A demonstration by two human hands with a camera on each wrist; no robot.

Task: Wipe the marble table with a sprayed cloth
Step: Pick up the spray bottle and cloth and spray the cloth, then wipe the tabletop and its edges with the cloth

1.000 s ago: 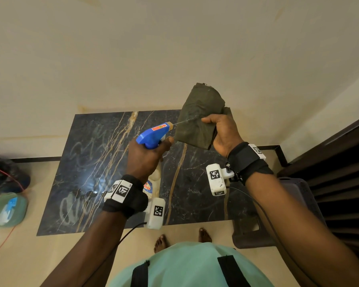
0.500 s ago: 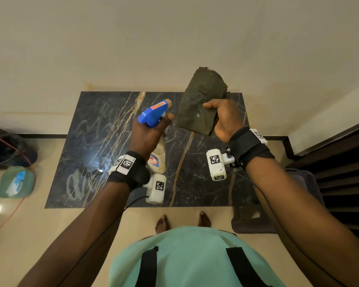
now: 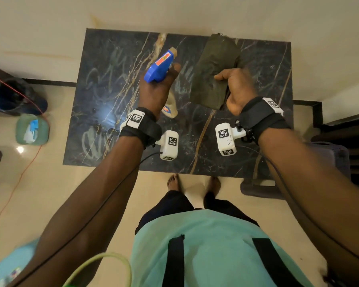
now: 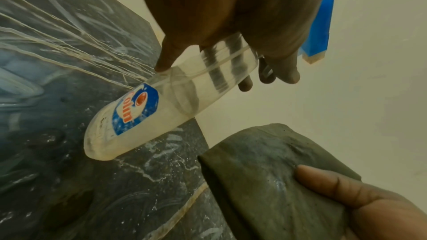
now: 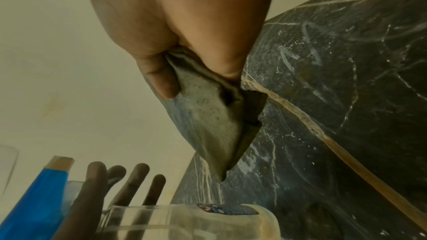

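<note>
A dark marble table [image 3: 112,79] with gold veins and pale smears lies below me. My left hand [image 3: 155,90] grips a spray bottle by its neck; the blue trigger head [image 3: 160,66] points up and away, and the clear body [image 4: 148,112] hangs over the marble. My right hand [image 3: 236,88] holds a folded olive-grey cloth [image 3: 214,73] above the table's right half, thumb pressed on its face [image 4: 265,171]. The cloth's lower corner [image 5: 208,121] hangs free. Bottle and cloth are a short way apart, both above the table.
A cream wall stands behind the table. On the floor at the left are a dark blue bucket [image 3: 13,96], a green tub [image 3: 32,129] and an orange cable [image 3: 15,183]. A dark plastic stool [image 3: 327,158] stands at the table's right front corner. My bare feet [image 3: 174,181] are at the front edge.
A second ago the nozzle sprayed a stream at the cloth. Now no stream shows, the nozzle points away from the cloth, and both hands have come lower over the marble.
</note>
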